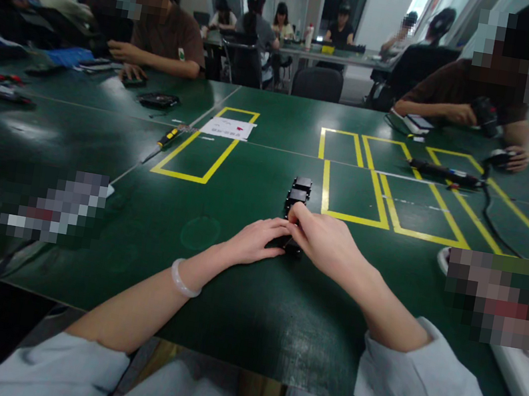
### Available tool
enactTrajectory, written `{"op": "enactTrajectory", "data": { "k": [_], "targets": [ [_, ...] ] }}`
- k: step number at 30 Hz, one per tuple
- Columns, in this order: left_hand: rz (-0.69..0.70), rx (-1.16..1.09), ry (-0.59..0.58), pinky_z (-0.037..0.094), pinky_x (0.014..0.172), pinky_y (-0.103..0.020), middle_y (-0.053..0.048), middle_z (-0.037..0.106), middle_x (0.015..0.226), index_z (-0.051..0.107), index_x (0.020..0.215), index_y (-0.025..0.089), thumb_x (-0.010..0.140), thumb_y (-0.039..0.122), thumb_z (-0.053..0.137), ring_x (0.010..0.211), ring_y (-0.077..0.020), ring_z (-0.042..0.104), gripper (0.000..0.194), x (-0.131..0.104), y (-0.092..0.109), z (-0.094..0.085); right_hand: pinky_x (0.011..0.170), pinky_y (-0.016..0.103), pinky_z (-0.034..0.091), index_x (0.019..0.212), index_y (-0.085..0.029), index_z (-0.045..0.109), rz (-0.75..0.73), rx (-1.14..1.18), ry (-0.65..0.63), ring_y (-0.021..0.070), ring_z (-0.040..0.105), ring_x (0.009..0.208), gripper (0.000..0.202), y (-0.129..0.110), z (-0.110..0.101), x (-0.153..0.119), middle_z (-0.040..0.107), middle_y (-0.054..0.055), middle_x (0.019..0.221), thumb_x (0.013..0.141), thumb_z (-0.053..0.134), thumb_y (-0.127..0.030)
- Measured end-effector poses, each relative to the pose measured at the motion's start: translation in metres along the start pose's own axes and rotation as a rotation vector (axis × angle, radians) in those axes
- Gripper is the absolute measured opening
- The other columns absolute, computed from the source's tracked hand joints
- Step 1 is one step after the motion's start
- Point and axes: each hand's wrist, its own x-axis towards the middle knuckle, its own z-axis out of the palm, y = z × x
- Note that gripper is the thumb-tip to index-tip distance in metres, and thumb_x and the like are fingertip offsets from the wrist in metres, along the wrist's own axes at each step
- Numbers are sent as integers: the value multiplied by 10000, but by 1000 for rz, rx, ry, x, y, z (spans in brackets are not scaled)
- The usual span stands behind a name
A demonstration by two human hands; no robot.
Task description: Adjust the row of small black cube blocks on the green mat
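Several small black blocks (299,196) stand in a line on the green table in front of me, running away from my body. My left hand (260,239) rests at the near end of the line, its fingers and thumb on either side of a black block (293,251). Over the same near end, my right hand (332,246) is closed in a pinch, knuckles up. What its fingertips hold, if anything, is hidden. The two hands touch or nearly touch at the fingertips.
Yellow tape rectangles (352,218) mark the green table (227,300). A white paper sign (229,128), a yellow-black screwdriver (169,136) and a black stick-like tool (446,173) lie farther off. White-edged devices flank me, their tops blurred. Two people sit opposite.
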Motion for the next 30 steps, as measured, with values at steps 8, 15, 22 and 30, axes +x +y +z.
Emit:
{"op": "enactTrajectory", "data": {
  "k": [8,15,22,30],
  "targets": [
    [4,-20,20,428,999,-419,-75,514,1315,552,1211,225,866,271,612,1228,-264,481,354,0,-1,1,560,246,267,1029,-189,483,-15,44,0,135,556,648,173,-2,-3,-3,651,32,825,931,358,-260],
    [8,-11,17,438,986,-409,-75,514,1318,535,1230,223,871,282,609,1208,-257,498,371,0,-1,1,541,245,244,1011,-195,488,-2,17,6,143,554,625,199,0,0,-1,648,24,781,956,345,-322],
    [9,-18,26,421,1004,-419,-74,515,1319,535,1235,233,865,276,611,1223,-257,488,380,-1,-3,3,554,244,267,1040,-194,467,-15,47,4,137,551,643,168,0,0,-2,644,28,825,916,365,-243],
    [20,5,21,445,973,-404,-77,522,1309,520,1249,219,866,276,619,1203,-264,502,401,-1,-1,1,546,243,252,999,-195,490,-2,40,10,137,551,617,221,-1,0,-1,641,20,757,958,345,-358]
  ]
}}
